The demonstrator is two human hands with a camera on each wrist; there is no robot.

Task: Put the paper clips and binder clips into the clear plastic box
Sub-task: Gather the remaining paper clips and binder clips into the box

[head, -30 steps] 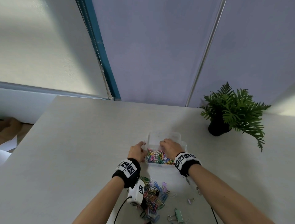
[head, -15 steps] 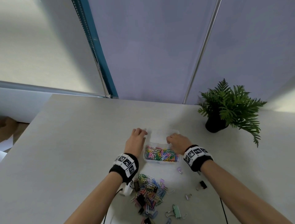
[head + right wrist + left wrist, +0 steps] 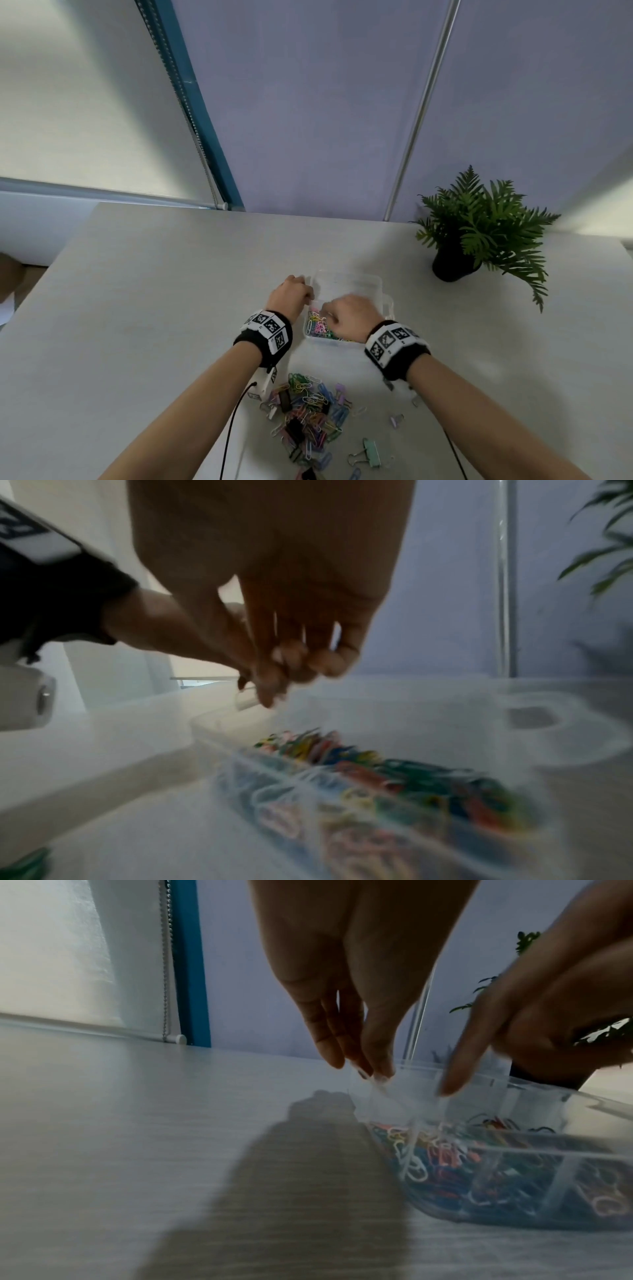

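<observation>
Both hands are at the clear plastic box [image 3: 385, 301]: the left hand [image 3: 289, 296] pinches the left rim with its fingertips [image 3: 380, 1069], while the right hand [image 3: 349, 317] hovers over the box with fingers curled; whether it holds anything I cannot tell. On the white table [image 3: 154, 308] the box sits well left of the potted plant [image 3: 479, 226], its lid open at the back, holding coloured paper clips [image 3: 318, 323]. Nearer the person lies a loose pile of paper clips [image 3: 308, 411] mixed with black binder clips [image 3: 294, 428], and a green binder clip [image 3: 371, 452] lies apart to the right.
</observation>
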